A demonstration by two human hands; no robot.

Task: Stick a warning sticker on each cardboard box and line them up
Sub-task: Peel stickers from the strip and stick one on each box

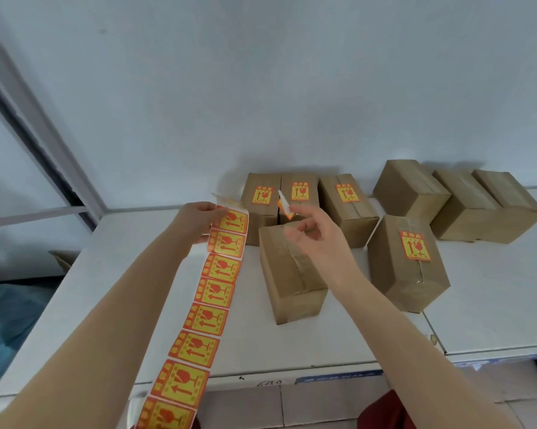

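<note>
Left hand (196, 219) grips the top end of the strip (211, 292); the rest hangs down along the left forearm toward the body. Right hand (310, 239) pinches one peeled sticker (284, 204) at its fingertips, other fingers loose. Hands apart, not touching. Bare box (292, 274) sits directly under the right hand on the table (137, 274). Labelled box (408, 261) is just right of the right wrist. Beyond both hands, against the wall: row of three labelled boxes (299, 190), touching. Far right of the right hand: three unlabelled boxes (465, 205), side by side.
</note>
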